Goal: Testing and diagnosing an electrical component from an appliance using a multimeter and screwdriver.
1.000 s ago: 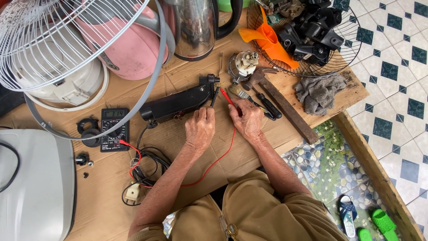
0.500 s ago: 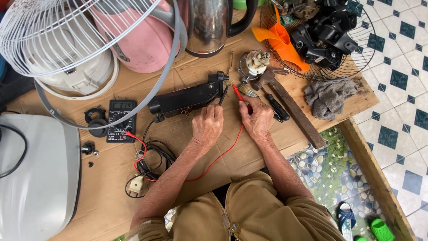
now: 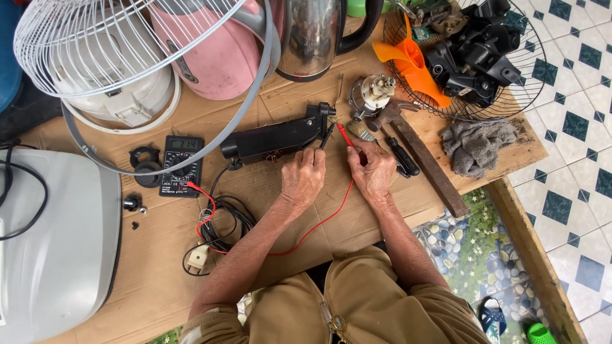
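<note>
I see the black elongated housing (image 3: 274, 138) lying on the cardboard-covered bench (image 3: 357, 223), just beyond my fingertips, with its stepped end toward the small round motor part (image 3: 373, 93). My left hand (image 3: 305, 178) has its fingers closed around the black probe (image 3: 326, 136), whose tip sits at that stepped end; my right hand (image 3: 373, 169) has its fingers pinched together on the red probe (image 3: 345, 135), whose tip comes in close beside the black one. Both tips are so near each other that a small slip could, I judge, bridge them and give a false reading, or skid off the contact altogether. The red lead (image 3: 312, 226) runs back under my wrists to the multimeter (image 3: 180, 165), well to the left of my left fingers, and passes through a tangle of black cable (image 3: 223, 223); a tug from either wrist could drag the meter or jerk a probe off its point. Just right of my right fingers lie a black-handled screwdriver (image 3: 401, 157) and a hammer (image 3: 421, 153), close enough that my knuckles could knock them. The white fan guard (image 3: 115, 44) overhangs the housing's far end and could shift if the housing is nudged.
</note>
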